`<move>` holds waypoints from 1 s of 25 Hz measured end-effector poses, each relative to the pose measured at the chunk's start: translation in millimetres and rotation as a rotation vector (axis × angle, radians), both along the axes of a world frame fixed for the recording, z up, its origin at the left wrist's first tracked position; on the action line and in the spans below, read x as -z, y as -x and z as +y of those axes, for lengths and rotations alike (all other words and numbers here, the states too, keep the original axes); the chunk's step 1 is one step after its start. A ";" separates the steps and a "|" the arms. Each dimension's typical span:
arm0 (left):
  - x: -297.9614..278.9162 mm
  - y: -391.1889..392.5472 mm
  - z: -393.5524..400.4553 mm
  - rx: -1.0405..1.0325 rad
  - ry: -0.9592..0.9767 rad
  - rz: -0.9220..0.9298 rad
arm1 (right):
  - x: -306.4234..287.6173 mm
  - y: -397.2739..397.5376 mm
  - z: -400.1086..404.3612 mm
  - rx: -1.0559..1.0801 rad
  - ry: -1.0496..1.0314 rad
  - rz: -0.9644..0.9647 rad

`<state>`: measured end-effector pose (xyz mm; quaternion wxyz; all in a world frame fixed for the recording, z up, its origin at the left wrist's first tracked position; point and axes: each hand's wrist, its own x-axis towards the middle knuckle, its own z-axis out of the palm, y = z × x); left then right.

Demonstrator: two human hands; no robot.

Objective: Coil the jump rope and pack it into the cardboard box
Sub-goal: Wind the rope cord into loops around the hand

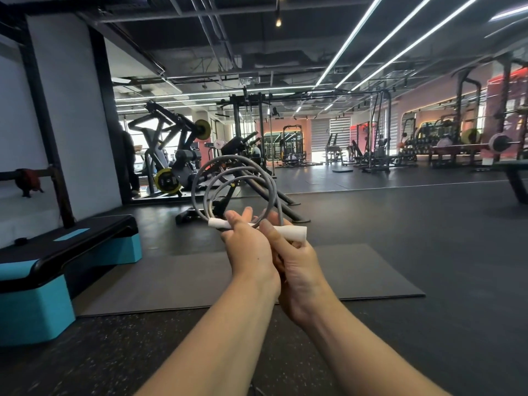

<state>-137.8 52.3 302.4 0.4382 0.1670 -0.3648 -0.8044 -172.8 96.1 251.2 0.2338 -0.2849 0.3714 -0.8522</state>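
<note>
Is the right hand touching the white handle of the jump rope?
Touching. The head view shows the right hand with its fingers curled round the white handle, whose wide end sticks out past them.

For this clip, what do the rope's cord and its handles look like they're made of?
The cord looks like grey rubber or PVC: smooth, matte, springing into stiff round loops rather than hanging limp. The handles, held in both hands, look like white moulded plastic, tapered, with an even, slightly satin surface. Neither can be confirmed by look alone.
</note>
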 end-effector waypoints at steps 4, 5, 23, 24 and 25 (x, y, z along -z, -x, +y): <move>9.1 -9.8 8.8 0.071 0.090 -0.194 | -2.2 1.2 5.2 0.095 -0.122 0.185; 13.4 -11.5 10.5 0.104 0.099 -0.238 | -4.6 3.7 8.6 0.123 -0.153 0.244; -35.7 -31.8 -38.3 -0.821 2.778 -0.593 | -90.1 32.5 73.5 -0.125 -0.999 0.945; -35.1 -31.7 -41.3 -0.857 2.745 -0.590 | -90.4 33.6 71.7 -0.116 -0.985 0.959; -33.9 -32.3 -44.6 -0.878 2.718 -0.590 | -90.3 34.5 70.8 -0.102 -0.978 0.967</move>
